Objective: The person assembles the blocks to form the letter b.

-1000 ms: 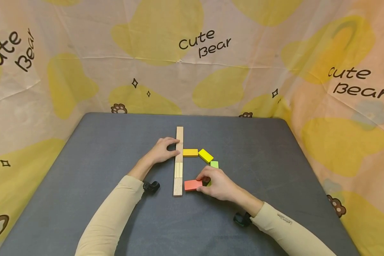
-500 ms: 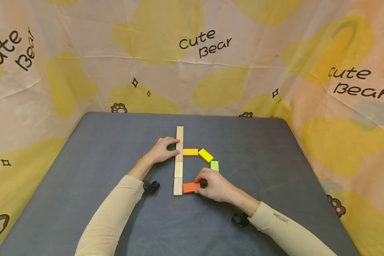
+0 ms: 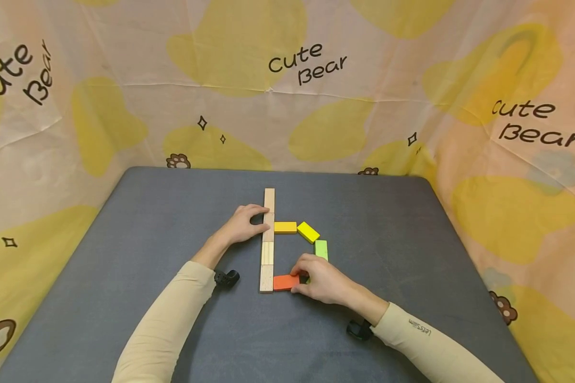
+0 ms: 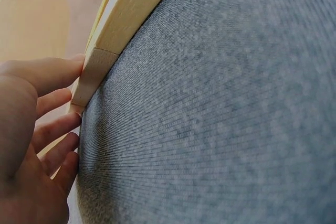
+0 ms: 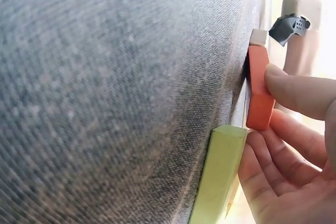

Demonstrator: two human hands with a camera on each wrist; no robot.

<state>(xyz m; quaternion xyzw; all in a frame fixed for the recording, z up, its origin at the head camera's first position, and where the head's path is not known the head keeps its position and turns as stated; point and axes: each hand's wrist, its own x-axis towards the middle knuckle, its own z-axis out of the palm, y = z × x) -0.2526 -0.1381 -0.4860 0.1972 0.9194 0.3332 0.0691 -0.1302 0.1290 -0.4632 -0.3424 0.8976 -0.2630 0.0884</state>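
Several plain wooden blocks [image 3: 267, 252] lie end to end in a straight row. My left hand [image 3: 241, 223] is beside the row, thumb and fingertips touching its left side near the upper middle; the left wrist view shows those fingers fairly straight against the wood [image 4: 97, 74]. Between thumb and fingers, my right hand [image 3: 323, 279] pinches an orange-red block [image 3: 285, 282] at its right end. The block's other end is right at the row's lowest piece. In the right wrist view a green block [image 5: 220, 174] stands close by the fingers.
An amber block [image 3: 285, 227] juts right from the row, followed by a slanted yellow block [image 3: 309, 232] and a light green block [image 3: 321, 249]. Another green piece is mostly hidden by my right hand. A grey cloth-covered table [image 3: 388, 229] bears everything; patterned curtains surround it.
My right hand has shifted slightly left and nearer with the orange-red block, whose left end has closed the small gap to the row. The left hand has stayed in place.
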